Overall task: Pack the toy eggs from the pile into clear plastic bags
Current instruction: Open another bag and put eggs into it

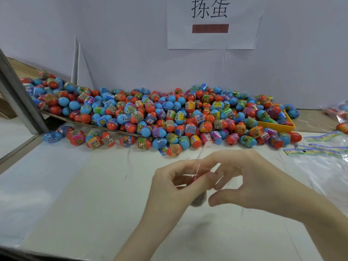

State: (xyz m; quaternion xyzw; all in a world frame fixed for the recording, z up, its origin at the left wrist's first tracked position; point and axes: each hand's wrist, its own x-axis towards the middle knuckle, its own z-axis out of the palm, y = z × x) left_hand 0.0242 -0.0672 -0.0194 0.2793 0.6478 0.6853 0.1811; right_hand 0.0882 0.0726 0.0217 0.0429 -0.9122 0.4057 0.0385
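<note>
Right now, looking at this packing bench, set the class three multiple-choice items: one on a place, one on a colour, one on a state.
1. Where is the yellow tray?
A. At the right end of the toy egg pile
B. Under the hands
C. On the wall

2. Which colours are most of the eggs?
A. Green and white
B. Blue and red-orange
C. Black and yellow

3. What are the left hand and right hand doing?
A. Resting flat
B. Each lifting an egg
C. Pinching a thin clear bag

Answers: 1 A, eggs half bury it there. 2 B, those shells dominate. 3 C, fingers meet on clear film.
</note>
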